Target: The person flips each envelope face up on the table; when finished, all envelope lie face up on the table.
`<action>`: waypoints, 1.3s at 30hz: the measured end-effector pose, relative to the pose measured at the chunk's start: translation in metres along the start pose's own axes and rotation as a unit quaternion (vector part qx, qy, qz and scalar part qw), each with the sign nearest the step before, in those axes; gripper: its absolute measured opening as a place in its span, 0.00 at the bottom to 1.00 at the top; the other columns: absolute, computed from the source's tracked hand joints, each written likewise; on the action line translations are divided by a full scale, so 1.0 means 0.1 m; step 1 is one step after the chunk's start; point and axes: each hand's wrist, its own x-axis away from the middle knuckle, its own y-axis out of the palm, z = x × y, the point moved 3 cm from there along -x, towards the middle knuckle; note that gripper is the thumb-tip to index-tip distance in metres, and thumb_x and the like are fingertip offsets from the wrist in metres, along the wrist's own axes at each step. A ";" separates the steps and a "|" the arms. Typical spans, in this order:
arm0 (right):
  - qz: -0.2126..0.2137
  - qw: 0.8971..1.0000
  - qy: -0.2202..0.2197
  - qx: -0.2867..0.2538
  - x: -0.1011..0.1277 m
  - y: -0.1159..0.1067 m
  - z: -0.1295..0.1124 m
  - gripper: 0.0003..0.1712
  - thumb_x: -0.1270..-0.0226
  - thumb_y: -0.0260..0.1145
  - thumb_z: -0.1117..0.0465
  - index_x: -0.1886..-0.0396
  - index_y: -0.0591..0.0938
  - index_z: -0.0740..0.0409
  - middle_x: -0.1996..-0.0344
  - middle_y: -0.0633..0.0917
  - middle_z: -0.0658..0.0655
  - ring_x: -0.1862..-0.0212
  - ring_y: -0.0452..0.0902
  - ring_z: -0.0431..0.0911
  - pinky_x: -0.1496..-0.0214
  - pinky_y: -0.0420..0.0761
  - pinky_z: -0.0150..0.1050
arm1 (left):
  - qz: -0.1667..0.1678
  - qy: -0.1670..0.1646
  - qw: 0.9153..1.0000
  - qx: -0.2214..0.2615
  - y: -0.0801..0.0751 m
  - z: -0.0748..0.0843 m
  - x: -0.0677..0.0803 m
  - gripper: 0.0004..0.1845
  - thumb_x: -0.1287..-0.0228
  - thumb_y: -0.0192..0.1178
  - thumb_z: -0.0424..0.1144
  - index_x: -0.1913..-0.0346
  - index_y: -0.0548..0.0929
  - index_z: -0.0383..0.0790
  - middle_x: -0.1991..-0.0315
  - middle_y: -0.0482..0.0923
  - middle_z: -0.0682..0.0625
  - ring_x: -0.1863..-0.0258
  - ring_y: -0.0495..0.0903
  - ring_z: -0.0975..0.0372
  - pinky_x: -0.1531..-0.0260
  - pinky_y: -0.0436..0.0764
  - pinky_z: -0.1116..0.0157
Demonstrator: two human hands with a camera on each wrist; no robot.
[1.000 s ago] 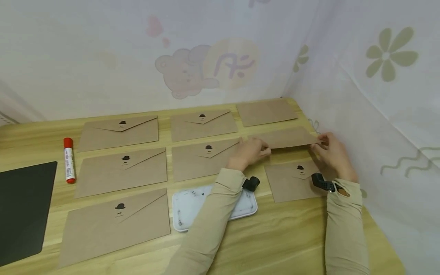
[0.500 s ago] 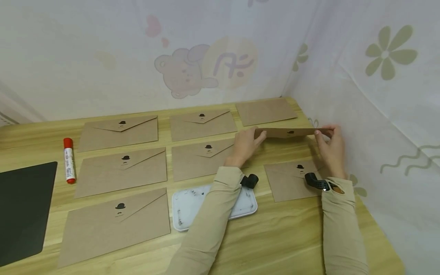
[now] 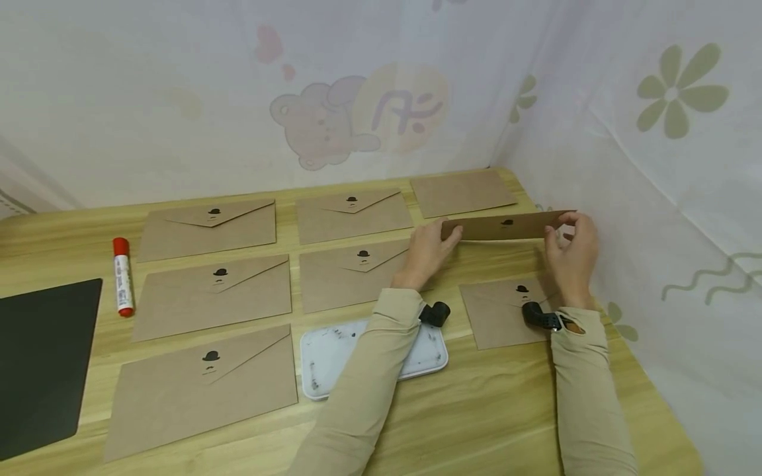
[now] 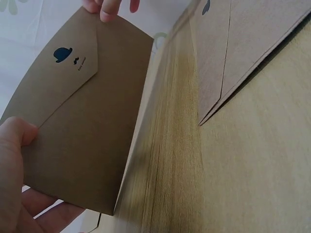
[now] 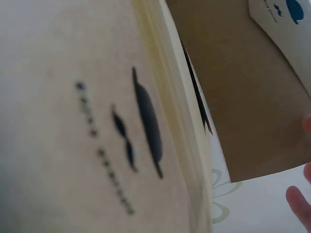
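Observation:
A brown kraft envelope (image 3: 482, 229) is held tilted up at the right of the table, its flap side with a printed hat and moustache towards me. My left hand (image 3: 424, 252) pinches its left end, thumb on the flap side and fingers behind, as the left wrist view shows. My right hand (image 3: 573, 256) pinches the right end, with some fingers off the paper. Below the right wrist, a flat envelope (image 3: 485, 317) lies flap side up, partly covered by that wrist's camera. Behind the held one lies an envelope (image 3: 463, 194) with its plain side up.
Several flap-up envelopes (image 3: 208, 297) lie in rows to the left. A white tray-like board (image 3: 327, 357) with dark smudges lies partly under the left forearm. A red-capped marker (image 3: 122, 277) and a black mat (image 3: 44, 370) are at the far left. A curtain (image 3: 673, 198) borders the right side.
The envelope showed its plain side, near edge raised; it has since been turned up so its printed flap side faces me. Both hands rose with it, the right shifting a little.

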 end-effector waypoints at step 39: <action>-0.063 0.997 -0.020 0.038 0.02 0.08 -0.01 0.26 0.45 0.65 0.74 0.44 0.75 0.64 0.45 0.67 0.70 0.48 0.65 0.62 0.48 0.66 0.55 | 0.119 0.089 0.976 -0.160 -0.06 0.03 0.05 0.05 0.43 0.65 0.37 0.64 0.84 0.47 0.65 0.83 0.57 0.58 0.72 0.60 0.57 0.69 0.62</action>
